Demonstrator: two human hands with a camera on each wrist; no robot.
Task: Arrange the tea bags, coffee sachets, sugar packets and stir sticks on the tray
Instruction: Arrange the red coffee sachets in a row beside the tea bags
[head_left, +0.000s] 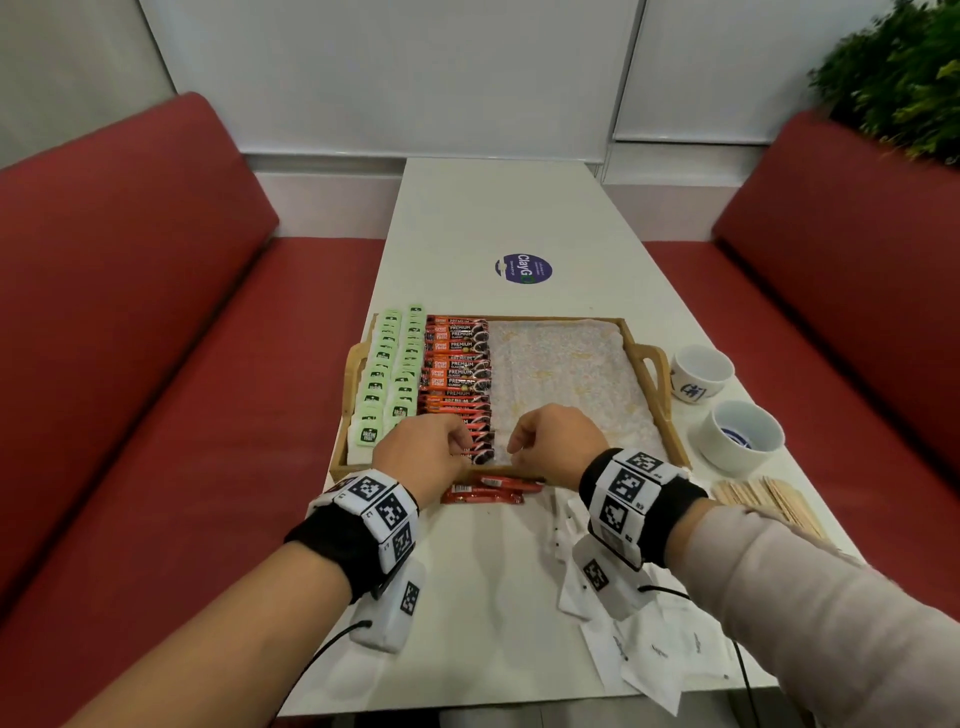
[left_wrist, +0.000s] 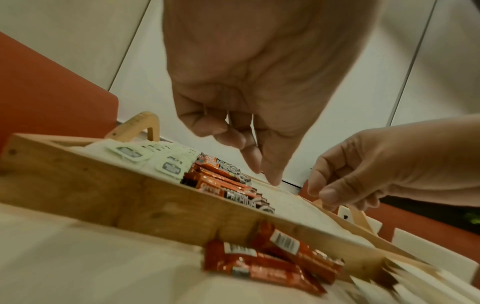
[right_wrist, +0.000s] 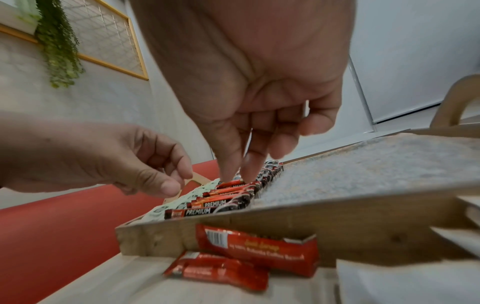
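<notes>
Red coffee sachets (head_left: 485, 491) lie loose on the table against the wooden tray's (head_left: 655, 415) near wall, at lower centre of the head view, long axes left-to-right across the frame. Both hands hover just above them over the tray's near edge. The left hand (head_left: 423, 449) and right hand (head_left: 556, 439) hang loosely curled, holding nothing; the left seems slightly nearer. Glossy, crinkled foil.

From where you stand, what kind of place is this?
Probably a café or office pantry booth: red padded benches flank a narrow white table, with a wooden tray of coffee sachets and two white cups.
</notes>
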